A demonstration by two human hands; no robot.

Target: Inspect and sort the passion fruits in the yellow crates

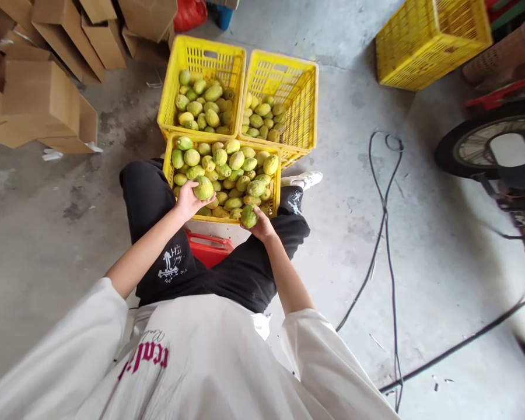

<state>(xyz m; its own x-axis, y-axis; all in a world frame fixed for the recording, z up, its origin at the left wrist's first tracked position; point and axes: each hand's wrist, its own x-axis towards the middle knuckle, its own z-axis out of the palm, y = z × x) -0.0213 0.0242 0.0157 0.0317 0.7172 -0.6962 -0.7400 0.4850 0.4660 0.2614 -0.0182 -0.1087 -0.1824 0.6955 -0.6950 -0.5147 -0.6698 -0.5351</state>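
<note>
My left hand (189,201) is closed around a round yellow-green fruit (203,188), held above the near left part of the front yellow crate (278,192). In my right hand (262,226) is a greener fruit (249,216), at the crate's near right edge. That crate is filled with many oval green and yellow fruits (235,160) and stands between my legs. Behind it, touching, are a left yellow crate (163,105) and a right yellow crate (304,105), both partly filled with similar fruits. The exact kind of fruit is not certain.
Cardboard boxes (44,99) are piled at the upper left. A red plastic object (209,248) lies between my legs below the front crate. Another yellow crate (420,49) stands at the upper right, near a wheel (455,143). Black cable (387,233) loops across the concrete floor.
</note>
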